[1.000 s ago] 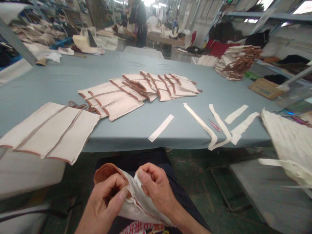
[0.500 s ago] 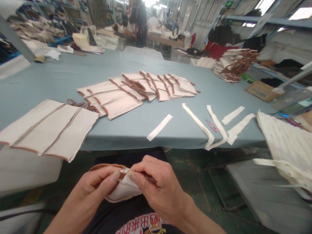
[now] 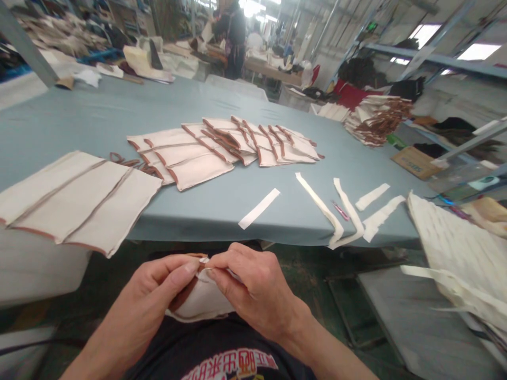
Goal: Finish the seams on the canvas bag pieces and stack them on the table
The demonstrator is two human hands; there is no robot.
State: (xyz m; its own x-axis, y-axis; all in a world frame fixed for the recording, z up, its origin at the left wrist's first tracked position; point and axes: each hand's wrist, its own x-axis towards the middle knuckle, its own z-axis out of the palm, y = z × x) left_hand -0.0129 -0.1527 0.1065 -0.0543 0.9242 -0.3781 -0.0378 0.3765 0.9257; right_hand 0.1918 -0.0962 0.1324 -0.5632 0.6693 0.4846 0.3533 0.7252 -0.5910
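Observation:
Close to my body, above my lap, I hold a white fabric piece with brown edging (image 3: 206, 302). My left hand (image 3: 160, 287) pinches its upper edge between thumb and index finger. Right beside it, my right hand (image 3: 255, 287) grips the same edge, thumb bent against the index finger. A small white bit shows between the fingertips; what it is I cannot make out. On the table ahead lies a row of similar white sewn pieces with brown edges (image 3: 206, 164). A larger white panel with two seams (image 3: 85, 198) overhangs the table's near left edge.
A single white strip (image 3: 259, 209) lies near the front edge of the blue-grey table (image 3: 166, 214). To its right are several cream strips (image 3: 319, 203) and small pink-handled snips (image 3: 340, 211). White and brown pieces (image 3: 376, 120) are stacked at the back right. A padded cream sheet (image 3: 447, 237) hangs at the right.
Both hands have risen slightly with the fabric piece, and more of its white face shows below them. The pinching grip stays on the edge. The camera view has tilted a little.

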